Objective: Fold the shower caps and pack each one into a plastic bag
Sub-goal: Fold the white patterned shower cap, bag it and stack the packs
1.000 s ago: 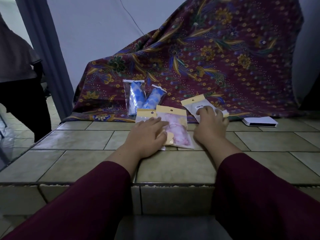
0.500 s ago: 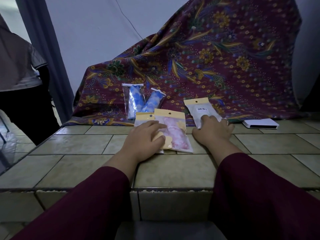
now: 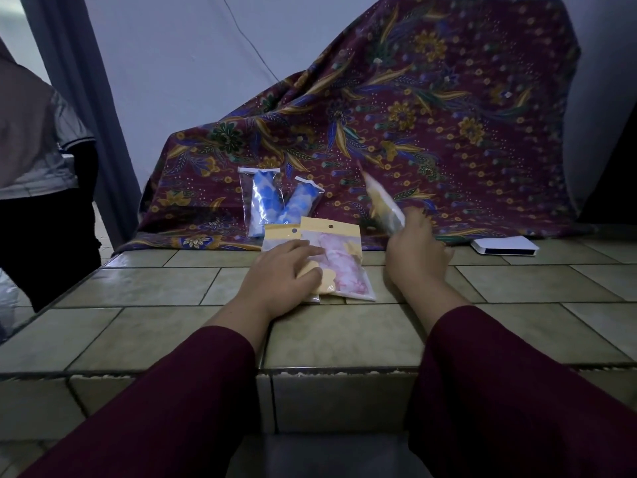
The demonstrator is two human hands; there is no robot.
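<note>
Yellow card headers top two plastic bags that lie overlapping on the tiled counter; the front one shows a folded pink shower cap through its clear film, the one behind peeks out at its left edge. The left hand rests flat on them, fingers straight and spread over the lower left of the pack, pressing rather than gripping. Just to the right, the right hand pinches a third bag by its lower end and holds it tilted up off the counter; the bag is blurred, so its contents cannot be told, though a yellow header seems to show. Half a second ago that bag lay flat at the foot of the cloth under the right hand's fingers; now it is lifted clear, while the left hand and the two stacked bags have stayed put. Behind them, two clear bags with blue caps lean against the batik cloth draped at the back. A white box lies on the counter, right of the right hand. At the far left stands another person.
</note>
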